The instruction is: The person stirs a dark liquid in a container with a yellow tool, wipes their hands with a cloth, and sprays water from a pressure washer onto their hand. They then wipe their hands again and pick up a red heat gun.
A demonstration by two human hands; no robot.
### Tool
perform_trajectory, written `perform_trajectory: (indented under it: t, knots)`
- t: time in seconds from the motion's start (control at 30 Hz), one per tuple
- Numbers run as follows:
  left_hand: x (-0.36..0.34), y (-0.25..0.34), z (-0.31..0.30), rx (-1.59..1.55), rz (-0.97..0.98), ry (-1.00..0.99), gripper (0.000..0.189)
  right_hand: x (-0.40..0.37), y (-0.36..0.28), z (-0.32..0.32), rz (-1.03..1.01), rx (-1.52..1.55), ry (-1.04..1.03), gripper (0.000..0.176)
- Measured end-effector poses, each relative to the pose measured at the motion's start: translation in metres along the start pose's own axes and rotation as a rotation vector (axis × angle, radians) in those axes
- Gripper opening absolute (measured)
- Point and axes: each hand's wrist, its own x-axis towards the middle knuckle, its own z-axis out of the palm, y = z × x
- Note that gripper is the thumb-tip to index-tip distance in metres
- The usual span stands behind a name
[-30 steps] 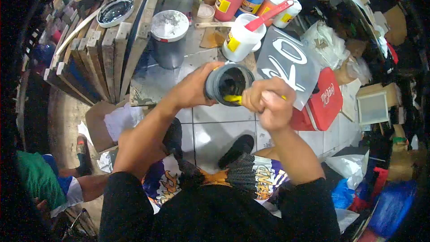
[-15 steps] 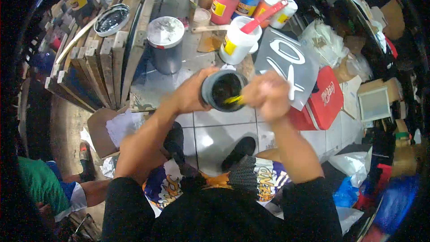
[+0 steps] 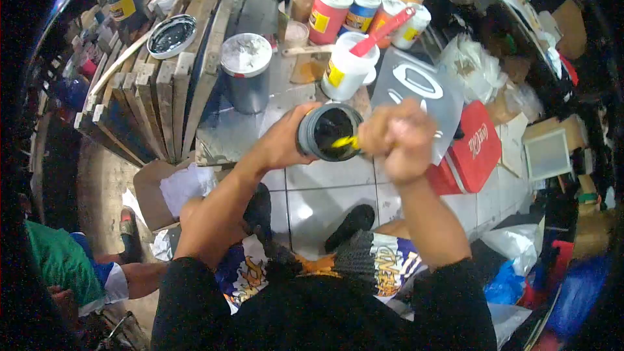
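My left hand [image 3: 287, 138] is wrapped round the left side of a dark, open jar [image 3: 313, 131], tilted so that its dark inside shows. Closed round a yellow tool [image 3: 346, 142], my right hand [image 3: 400, 136] is at the jar's right rim, blurred by motion. The tool's yellow part reaches into the jar; its far end is hidden. Just beyond the jar stands a white tub [image 3: 344, 77] with a red spatula [image 3: 383, 31] across its top. A grey tub with a whitish lid [image 3: 247, 55] is to the left.
Several paint tubs [image 3: 330, 16] stand at the back. Wooden frames [image 3: 166, 101] lean at the left, with a paint-smeared lid [image 3: 171, 36] on them. A grey stencil sheet [image 3: 416, 84] and red box [image 3: 473, 146] lie right. Another person in a green shirt [image 3: 62, 263] is lower left.
The view has shifted slightly. My right hand has moved a little to the right relative to the jar, with the yellow tool still inside it. My left hand keeps its hold on the jar.
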Motion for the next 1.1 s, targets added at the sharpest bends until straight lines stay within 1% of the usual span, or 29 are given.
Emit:
perform_trajectory:
  t: [0.03, 0.07, 0.1, 0.17, 0.2, 0.23, 0.27, 0.3, 0.33, 0.37, 0.43, 0.47, 0.5, 0.53, 0.6, 0.67, 0.77, 0.9, 0.93, 1.0, 1.03, 1.07, 1.1]
  knots:
    - [-0.003, -0.001, 0.005, 0.043, 0.05, 0.008, 0.088, 0.001, -0.01, 0.001, -0.012, 0.115, -0.018, 0.016]
    - [-0.002, -0.001, 0.006, 0.068, 0.039, 0.0, 0.089, 0.008, -0.013, 0.004, -0.089, 0.14, 0.007, 0.018]
    - [-0.003, 0.001, 0.008, 0.066, 0.045, -0.009, 0.089, 0.006, -0.002, 0.001, -0.094, 0.136, 0.015, 0.018]
    - [-0.003, 0.006, 0.008, 0.097, -0.005, 0.007, 0.089, 0.001, 0.026, -0.007, 0.055, -0.011, 0.231, 0.019]
    - [-0.001, 0.009, 0.005, 0.109, 0.003, 0.021, 0.089, 0.004, 0.015, -0.006, 0.094, -0.103, 0.205, 0.026]
    - [-0.002, 0.012, 0.006, 0.139, -0.041, 0.039, 0.089, 0.008, 0.01, -0.003, 0.092, -0.099, 0.202, 0.026]
    - [-0.005, 0.015, 0.009, 0.163, -0.087, 0.047, 0.089, 0.011, 0.005, -0.002, 0.021, -0.103, 0.31, 0.029]
    - [-0.006, 0.022, 0.009, 0.171, -0.082, 0.049, 0.089, 0.017, -0.001, -0.001, -0.062, -0.106, 0.408, 0.033]
    - [-0.009, 0.03, 0.007, 0.223, -0.144, 0.04, 0.089, 0.021, -0.011, -0.003, -0.047, -0.048, 0.529, 0.036]
    - [-0.011, 0.037, 0.005, 0.279, -0.209, 0.036, 0.089, 0.025, -0.02, -0.011, -0.025, 0.095, 0.597, 0.034]
    - [-0.02, 0.041, 0.001, 0.314, -0.22, 0.064, 0.09, 0.027, -0.04, -0.026, -0.047, 0.191, 0.676, 0.034]
    - [-0.024, 0.043, -0.002, 0.332, -0.232, 0.081, 0.091, 0.027, -0.052, -0.032, -0.051, 0.203, 0.666, 0.034]
    - [-0.03, 0.045, -0.005, 0.343, -0.232, 0.09, 0.091, 0.026, -0.065, -0.036, -0.067, 0.243, 0.721, 0.035]
    - [-0.035, 0.047, -0.008, 0.346, -0.193, 0.109, 0.091, 0.025, -0.075, -0.041, -0.082, 0.282, 0.778, 0.036]
    - [-0.045, 0.053, -0.012, 0.356, -0.15, 0.134, 0.092, 0.021, -0.087, -0.054, -0.115, 0.299, 0.765, 0.036]
    - [-0.052, 0.062, -0.015, 0.275, -0.21, 0.153, 0.092, 0.017, -0.096, -0.065, -0.148, 0.313, 0.757, 0.036]
    - [-0.062, 0.073, -0.019, 0.319, -0.245, 0.171, 0.091, 0.012, -0.099, -0.076, -0.129, 0.4, 0.713, 0.036]
    - [-0.071, 0.081, -0.021, 0.346, -0.257, 0.227, 0.091, 0.018, -0.102, -0.047, -0.123, 0.42, 0.678, 0.036]
    - [-0.074, 0.08, -0.021, 0.36, -0.21, 0.241, 0.092, 0.021, -0.1, -0.029, -0.12, 0.378, 0.616, 0.035]
    - [-0.081, 0.095, -0.031, 0.377, -0.144, 0.271, 0.093, 0.026, -0.06, 0.014, -0.056, 0.366, 0.344, 0.033]
    - [-0.084, 0.105, -0.033, 0.367, -0.122, 0.277, 0.094, 0.028, -0.02, 0.037, -0.005, 0.215, 0.252, 0.032]
    - [-0.09, 0.109, -0.038, 0.355, -0.109, 0.293, 0.093, 0.028, -0.003, 0.058, 0.109, -0.08, 0.034, 0.034]
    - [-0.101, 0.116, -0.047, 0.394, -0.122, 0.328, 0.093, 0.035, -0.024, 0.083, 0.113, -0.642, 0.005, 0.033]
